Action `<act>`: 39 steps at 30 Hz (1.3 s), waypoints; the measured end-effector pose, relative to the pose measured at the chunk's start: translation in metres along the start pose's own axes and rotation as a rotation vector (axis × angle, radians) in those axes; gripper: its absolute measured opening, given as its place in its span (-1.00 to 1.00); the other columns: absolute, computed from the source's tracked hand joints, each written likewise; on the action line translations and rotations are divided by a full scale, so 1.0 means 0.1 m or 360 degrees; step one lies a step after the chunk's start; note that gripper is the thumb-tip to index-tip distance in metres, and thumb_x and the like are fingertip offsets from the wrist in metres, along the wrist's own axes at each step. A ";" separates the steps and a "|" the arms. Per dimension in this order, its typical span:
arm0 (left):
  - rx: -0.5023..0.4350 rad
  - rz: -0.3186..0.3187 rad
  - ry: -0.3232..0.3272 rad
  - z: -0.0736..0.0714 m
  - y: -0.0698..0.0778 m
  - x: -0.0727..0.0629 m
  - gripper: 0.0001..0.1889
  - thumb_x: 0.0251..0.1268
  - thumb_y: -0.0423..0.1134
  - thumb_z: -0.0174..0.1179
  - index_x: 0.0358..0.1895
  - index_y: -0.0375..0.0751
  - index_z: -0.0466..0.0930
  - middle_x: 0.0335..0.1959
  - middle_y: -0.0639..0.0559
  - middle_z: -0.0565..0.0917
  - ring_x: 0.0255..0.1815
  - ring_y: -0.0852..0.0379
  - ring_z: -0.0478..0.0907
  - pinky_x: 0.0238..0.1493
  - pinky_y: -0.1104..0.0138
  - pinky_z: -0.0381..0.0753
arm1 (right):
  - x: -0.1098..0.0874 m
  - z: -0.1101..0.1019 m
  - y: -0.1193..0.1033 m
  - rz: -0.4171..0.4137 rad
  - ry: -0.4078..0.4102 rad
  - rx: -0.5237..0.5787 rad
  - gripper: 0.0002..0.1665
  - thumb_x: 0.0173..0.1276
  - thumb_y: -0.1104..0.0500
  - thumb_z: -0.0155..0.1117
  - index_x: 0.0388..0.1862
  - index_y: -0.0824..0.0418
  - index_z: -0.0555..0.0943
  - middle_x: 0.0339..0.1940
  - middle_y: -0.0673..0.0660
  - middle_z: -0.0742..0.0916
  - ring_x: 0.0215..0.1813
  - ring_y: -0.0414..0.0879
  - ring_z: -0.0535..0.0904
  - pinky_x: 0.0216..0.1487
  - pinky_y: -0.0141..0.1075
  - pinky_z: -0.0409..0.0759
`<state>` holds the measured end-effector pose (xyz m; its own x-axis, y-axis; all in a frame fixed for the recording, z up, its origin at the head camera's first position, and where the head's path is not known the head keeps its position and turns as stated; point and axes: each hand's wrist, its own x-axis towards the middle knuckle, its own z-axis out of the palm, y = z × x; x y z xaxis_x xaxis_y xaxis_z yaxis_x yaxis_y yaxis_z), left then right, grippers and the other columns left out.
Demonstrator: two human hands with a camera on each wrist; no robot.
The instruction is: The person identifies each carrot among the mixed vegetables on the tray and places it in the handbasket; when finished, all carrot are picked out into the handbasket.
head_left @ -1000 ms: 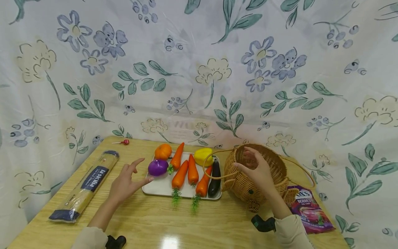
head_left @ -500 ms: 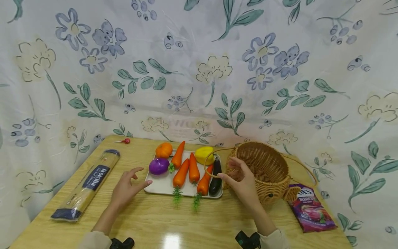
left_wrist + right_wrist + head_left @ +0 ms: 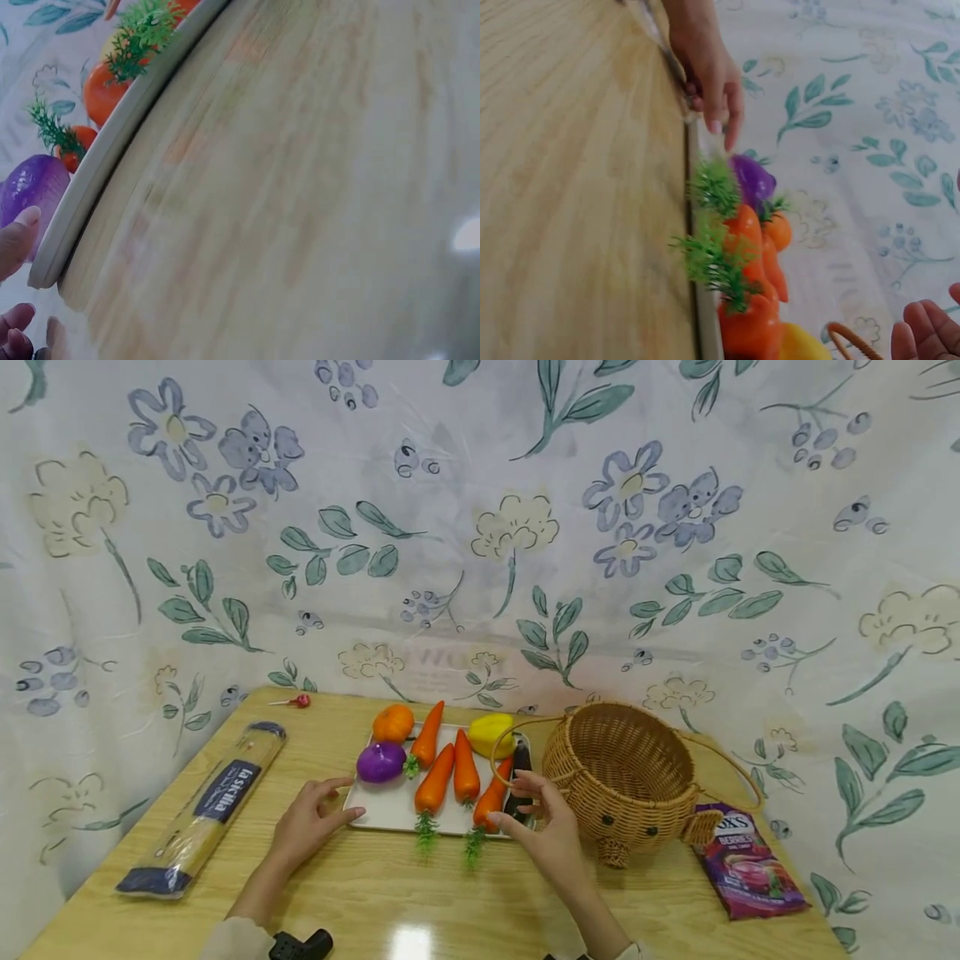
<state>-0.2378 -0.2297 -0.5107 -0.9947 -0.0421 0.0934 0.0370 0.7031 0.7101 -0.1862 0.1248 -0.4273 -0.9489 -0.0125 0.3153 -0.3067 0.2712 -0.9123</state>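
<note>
1. Nearest, a person's left hand [image 3: 303, 827] and right hand [image 3: 555, 839] reach over a wooden table [image 3: 450, 910], thumbs and fingers spread apart, gripping nothing.
2. Between them lies a white tray [image 3: 375, 818]. The left hand is at its left end, the right over its right end; whether either touches it, I cannot tell.
3. On the tray, a purple onion [image 3: 381, 763] sits just beyond the left fingertips, four carrots [image 3: 435, 781] between the hands, and a dark eggplant [image 3: 521, 757] partly behind the right fingers.
4. Outside the left hand lies a pasta packet [image 3: 217, 810]; outside the right, a wicker basket [image 3: 637, 827], then a purple candy bag [image 3: 753, 864].
5. Farther than both hands: an orange pumpkin [image 3: 393, 723], a yellow vegetable [image 3: 491, 735], a lollipop [image 3: 302, 701], and a flowered curtain [image 3: 480, 593].
</note>
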 end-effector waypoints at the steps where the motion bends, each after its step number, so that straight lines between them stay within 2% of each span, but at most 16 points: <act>1: 0.0013 -0.0008 -0.0006 0.00 -0.01 0.00 -0.34 0.18 0.19 0.35 0.30 -0.04 0.52 -0.09 -0.11 0.48 -0.33 0.08 0.34 -0.35 0.29 0.28 | -0.02 0.03 0.02 0.0010 -0.0012 0.0010 -0.29 0.07 0.17 0.61 0.23 0.06 0.54 0.07 0.10 0.68 0.10 0.03 0.57 0.07 -0.22 0.57; 5: 0.0078 -0.0017 -0.0003 -0.02 -0.02 -0.01 -0.34 0.16 0.25 0.34 0.27 0.02 0.55 -0.13 -0.06 0.49 -0.36 0.10 0.33 -0.39 0.30 0.25 | -0.07 0.17 0.12 0.0041 -0.0072 0.0018 -0.30 0.09 0.11 0.60 0.23 0.07 0.54 0.09 0.16 0.66 0.11 0.17 0.55 0.09 -0.22 0.56; 11: 0.0116 -0.0012 0.0024 -0.01 -0.04 -0.02 -0.36 0.15 0.29 0.32 0.25 0.07 0.58 -0.12 -0.02 0.51 -0.37 0.12 0.32 -0.42 0.31 0.23 | -0.12 0.36 0.26 0.0137 -0.0101 0.0019 -0.32 0.14 0.06 0.57 0.21 0.22 0.54 0.11 0.24 0.63 0.10 0.13 0.54 0.10 -0.15 0.59; 14: 0.0105 -0.0011 0.0030 0.00 -0.05 -0.02 -0.36 0.15 0.29 0.32 0.26 0.08 0.58 -0.11 -0.02 0.51 -0.39 0.12 0.31 -0.43 0.31 0.22 | -0.12 0.45 0.30 0.0177 -0.0033 0.0022 -0.34 0.14 0.08 0.57 0.17 0.27 0.55 0.08 0.23 0.64 0.09 0.09 0.53 0.07 -0.19 0.60; 19: 0.0100 -0.0015 0.0050 0.01 -0.07 -0.03 -0.36 0.15 0.29 0.31 0.25 0.09 0.58 -0.11 -0.01 0.52 -0.39 0.13 0.31 -0.43 0.31 0.21 | -0.10 0.59 0.33 0.0232 0.0159 0.0002 -0.36 0.11 0.05 0.59 0.11 0.27 0.58 -0.01 0.19 0.63 0.05 0.01 0.54 0.05 -0.20 0.58; 25: 0.0103 -0.0005 0.0057 0.03 -0.06 -0.04 -0.37 0.15 0.28 0.32 0.25 0.08 0.58 -0.10 0.00 0.53 -0.40 0.14 0.30 -0.44 0.32 0.22 | -0.08 0.74 0.34 0.0271 0.0347 -0.0142 -0.34 0.13 0.05 0.57 0.13 0.30 0.55 -0.02 0.16 0.60 0.05 -0.01 0.52 0.09 -0.16 0.56; 31: 0.0092 -0.0016 0.0041 0.04 -0.06 -0.01 -0.36 0.14 0.31 0.32 0.25 0.10 0.59 -0.11 0.00 0.52 -0.39 0.12 0.30 -0.43 0.31 0.20 | -0.02 0.80 0.36 0.0311 0.0464 -0.0317 -0.29 0.16 0.07 0.55 0.21 0.34 0.50 0.07 0.22 0.55 0.11 0.08 0.51 0.12 0.03 0.53; 34: 0.0091 -0.0013 0.0031 0.05 -0.05 0.00 -0.36 0.14 0.31 0.32 0.24 0.11 0.59 -0.11 0.00 0.52 -0.39 0.12 0.30 -0.43 0.31 0.20 | 0.02 0.83 0.37 0.0321 0.0507 -0.0390 -0.27 0.16 0.10 0.55 0.25 0.30 0.48 0.18 0.26 0.53 0.21 0.15 0.47 0.20 0.11 0.47; 39: 0.0085 -0.0009 0.0026 0.04 -0.05 0.01 -0.37 0.14 0.30 0.32 0.24 0.11 0.59 -0.11 0.00 0.53 -0.39 0.12 0.31 -0.42 0.31 0.21 | 0.11 0.91 0.39 0.0322 0.0557 -0.0463 -0.08 0.14 0.13 0.55 0.45 0.21 0.35 0.33 0.31 0.46 0.36 0.22 0.36 0.34 0.21 0.31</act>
<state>-0.2391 -0.2301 -0.5172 -0.9932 -0.0573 0.1011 0.0257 0.7399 0.6722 -0.2150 0.0478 -0.4829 -0.8902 0.3782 0.2539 -0.0385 0.4930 -0.8692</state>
